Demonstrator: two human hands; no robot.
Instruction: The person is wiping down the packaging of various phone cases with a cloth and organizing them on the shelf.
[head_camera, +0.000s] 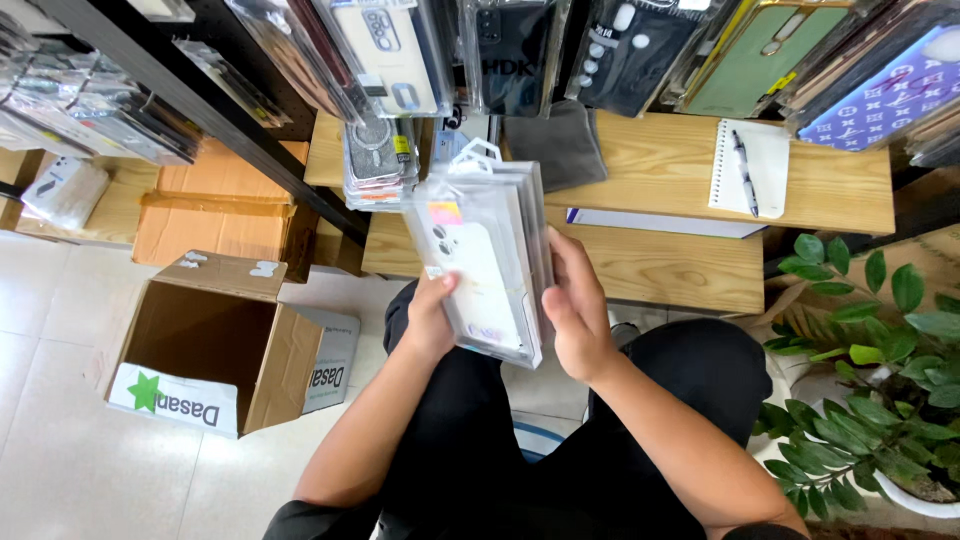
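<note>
Phone cases in clear plastic packets (488, 262) were held as a small upright stack between both hands, just in front of the wooden counter (660, 265) and above the seated person's lap. The left hand (432, 318) was closed on the stack's left edge, its thumb laid over the front packet, where a white case showed through the plastic; the right hand (577, 315) was wrapped round the right edge, so each grip was filled by the stack and neither was spread wide. Gripped from both sides in this way, the loose packets were probably kept squared together with the front one facing up for viewing. On the counter, beyond the stack, a spiral notebook (765, 168) lay flat with a pen (744, 172) resting on it, and a dark cloth (556, 143) lay beside it. More packaged cases (392, 55) hung on racks above the counter. To the left of the counter an opened cardboard box (215, 340) stood on the tiled floor (60, 440), and to its right a leafy potted plant (880, 370) was seen.
</note>
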